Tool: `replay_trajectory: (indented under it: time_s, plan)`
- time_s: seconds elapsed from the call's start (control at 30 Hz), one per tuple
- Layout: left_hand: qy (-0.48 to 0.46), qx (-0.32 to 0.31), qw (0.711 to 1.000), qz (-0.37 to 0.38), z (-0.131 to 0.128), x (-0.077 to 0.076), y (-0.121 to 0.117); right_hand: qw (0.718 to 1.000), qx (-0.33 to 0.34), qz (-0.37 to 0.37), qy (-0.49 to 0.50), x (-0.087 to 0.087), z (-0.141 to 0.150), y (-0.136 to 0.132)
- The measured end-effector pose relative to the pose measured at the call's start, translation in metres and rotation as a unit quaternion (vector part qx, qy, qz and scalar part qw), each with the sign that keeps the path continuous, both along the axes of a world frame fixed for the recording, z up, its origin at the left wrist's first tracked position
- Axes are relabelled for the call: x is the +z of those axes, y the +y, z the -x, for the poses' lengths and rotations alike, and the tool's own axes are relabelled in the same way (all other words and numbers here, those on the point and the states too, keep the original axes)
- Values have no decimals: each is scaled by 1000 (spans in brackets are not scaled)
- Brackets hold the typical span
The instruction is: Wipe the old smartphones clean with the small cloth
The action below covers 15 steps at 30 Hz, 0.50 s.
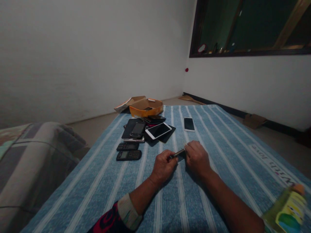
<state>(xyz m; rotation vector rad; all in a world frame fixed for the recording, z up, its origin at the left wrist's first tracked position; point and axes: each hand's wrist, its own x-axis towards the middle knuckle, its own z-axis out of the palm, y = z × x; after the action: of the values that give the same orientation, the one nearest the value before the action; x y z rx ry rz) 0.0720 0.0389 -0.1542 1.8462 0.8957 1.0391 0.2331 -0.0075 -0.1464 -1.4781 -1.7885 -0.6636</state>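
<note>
Both my hands grip a thin, dark phone, tilted nearly edge-on above the cloth. My left hand pinches its left end, fingers closed. At the other end, my right hand is closed on it, its fingertips along the edge. Much of the phone's face is hidden by the tilt and the fingers. Left of my hands lie two black keypad phones. Beyond them a white phone rests on dark flat pieces, beside a pile of black phones.
An open orange cardboard box stands at the far end of the blue striped cloth. Another white phone lies alone, far right of the pile. A bottle of yellow-green liquid is at lower right. A fabric-covered seat is at left.
</note>
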Motion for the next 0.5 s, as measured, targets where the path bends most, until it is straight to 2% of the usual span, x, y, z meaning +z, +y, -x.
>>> replay_trajectory:
  time_s: [0.2, 0.5]
  plan:
    - [15, -6, 1000, -26, 1, 3, 0, 997, 75, -3, 3, 0, 38, -8]
    - [25, -3, 999, -29, 0, 2, 0, 998, 67, 4, 10, 3, 27, -7]
